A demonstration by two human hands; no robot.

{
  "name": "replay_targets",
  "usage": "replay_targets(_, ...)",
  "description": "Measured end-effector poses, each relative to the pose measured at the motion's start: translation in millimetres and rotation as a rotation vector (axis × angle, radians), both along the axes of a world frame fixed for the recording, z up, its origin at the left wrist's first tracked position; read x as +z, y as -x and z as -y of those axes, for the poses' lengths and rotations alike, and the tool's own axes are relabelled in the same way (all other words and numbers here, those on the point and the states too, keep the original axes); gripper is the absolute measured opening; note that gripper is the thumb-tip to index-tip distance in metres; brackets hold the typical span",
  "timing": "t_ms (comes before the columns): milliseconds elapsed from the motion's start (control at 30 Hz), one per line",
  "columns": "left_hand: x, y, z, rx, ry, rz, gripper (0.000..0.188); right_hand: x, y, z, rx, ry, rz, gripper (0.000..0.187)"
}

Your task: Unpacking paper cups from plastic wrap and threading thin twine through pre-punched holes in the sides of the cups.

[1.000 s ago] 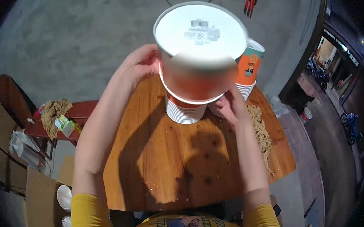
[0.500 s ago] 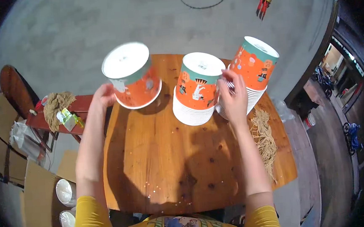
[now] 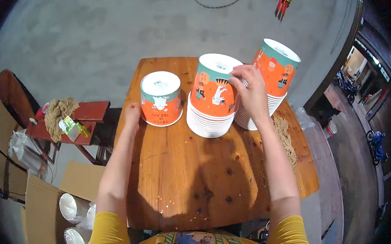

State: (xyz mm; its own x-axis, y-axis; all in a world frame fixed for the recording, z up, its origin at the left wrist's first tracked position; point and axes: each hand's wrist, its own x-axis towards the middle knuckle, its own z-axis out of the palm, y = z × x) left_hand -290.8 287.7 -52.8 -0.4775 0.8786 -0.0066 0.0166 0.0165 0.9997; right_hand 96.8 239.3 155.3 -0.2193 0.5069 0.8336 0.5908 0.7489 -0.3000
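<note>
My right hand (image 3: 251,87) is closed on the upper right side of the top paper bucket (image 3: 215,91) in the middle stack, thumb and fingers near its white base. This bucket is orange and green with printed figures and sits upside down over several white rims (image 3: 210,124). Beside the left wall of a lone upside-down paper bucket (image 3: 161,104), my left hand (image 3: 133,115) is curled closed; I see nothing in it. To the right, a third stack of upside-down paper buckets (image 3: 277,68) stands partly behind my right hand.
The wooden table (image 3: 185,168) carries a bundle of tan cord (image 3: 285,138) at its right. At the left is a red bench (image 3: 88,112) with another tan bundle (image 3: 59,115). An open cardboard box (image 3: 43,209) holds plastic-wrapped white tubs (image 3: 76,239).
The lone bucket, tilted and raised beside my left hand before, now stands on the table farther right. My left hand has moved right with it. My right hand has closed on the middle stack's top bucket.
</note>
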Motion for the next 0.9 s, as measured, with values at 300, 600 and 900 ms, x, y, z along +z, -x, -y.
replay_targets(300, 17, -30, 45, 0.496, -0.271, -0.587, 0.020, 40, -9, 25, 0.037, -0.076, -0.153, 0.015)
replay_targets(600, 161, -195, 134, -0.307, -0.612, 0.014, 0.023, 39, -42, 75, 0.182, -0.131, -0.361, 0.013)
replay_targets(900, 188, -254, 170, -0.709, -0.620, 0.482, 0.017, 3, -110, 120, 0.153, -0.020, -0.463, 0.010)
